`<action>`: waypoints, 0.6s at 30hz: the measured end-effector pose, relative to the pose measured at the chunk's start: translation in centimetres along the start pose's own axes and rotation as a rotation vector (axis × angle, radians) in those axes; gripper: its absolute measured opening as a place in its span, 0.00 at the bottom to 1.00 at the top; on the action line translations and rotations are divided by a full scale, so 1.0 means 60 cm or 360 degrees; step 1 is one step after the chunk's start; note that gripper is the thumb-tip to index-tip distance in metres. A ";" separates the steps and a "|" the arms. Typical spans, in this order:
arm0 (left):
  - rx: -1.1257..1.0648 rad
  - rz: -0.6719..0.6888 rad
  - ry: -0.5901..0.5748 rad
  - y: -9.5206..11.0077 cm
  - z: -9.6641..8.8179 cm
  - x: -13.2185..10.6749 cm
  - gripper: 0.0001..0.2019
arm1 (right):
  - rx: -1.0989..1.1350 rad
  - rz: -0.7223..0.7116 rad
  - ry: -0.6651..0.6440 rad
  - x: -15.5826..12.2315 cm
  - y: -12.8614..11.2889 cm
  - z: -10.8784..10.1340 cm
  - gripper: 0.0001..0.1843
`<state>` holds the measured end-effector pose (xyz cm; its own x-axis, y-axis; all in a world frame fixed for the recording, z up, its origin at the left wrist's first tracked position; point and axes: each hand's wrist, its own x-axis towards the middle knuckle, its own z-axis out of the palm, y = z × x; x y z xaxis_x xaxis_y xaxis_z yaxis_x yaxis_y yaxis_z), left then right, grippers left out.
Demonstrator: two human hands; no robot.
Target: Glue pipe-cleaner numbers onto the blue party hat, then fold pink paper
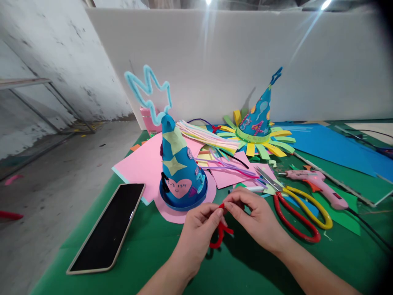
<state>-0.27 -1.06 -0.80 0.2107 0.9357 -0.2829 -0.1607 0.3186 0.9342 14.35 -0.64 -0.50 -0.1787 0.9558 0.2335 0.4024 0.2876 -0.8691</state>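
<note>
My left hand (201, 229) pinches a red pipe cleaner (220, 237), whose bent loop hangs below the fingers. Its upper end is also between the fingertips of my right hand (253, 213), so both hands meet on it. Just beyond them stands a blue paper cone hat (175, 159) with green star shapes, a pink heart with writing, and a light blue pipe cleaner (147, 88) bent into a zigzag at its tip. The hat rests on a round pink paper (172, 215). To the right of my right hand lie scissors (302, 213) with red and yellow handles, their blades apart.
A phone (107, 227) lies at the left. Behind are pink sheets (138, 164), a bundle of pale pipe cleaners (208, 135) and a second cone hat (256, 119) with a fringed brim. A pink glue gun (319, 184) with a cord lies right. A white board (215, 61) stands behind the table.
</note>
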 end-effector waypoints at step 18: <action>-0.0252 -0.0247 -0.0208 -0.004 -0.002 -0.002 0.11 | 0.0380 0.0239 0.0077 0.009 0.013 0.009 0.10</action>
<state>-0.36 -1.21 -1.01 0.3659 0.8494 -0.3803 -0.2632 0.4864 0.8331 14.08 0.05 -1.30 -0.0875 0.9901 0.1099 0.1971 0.1253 -0.9723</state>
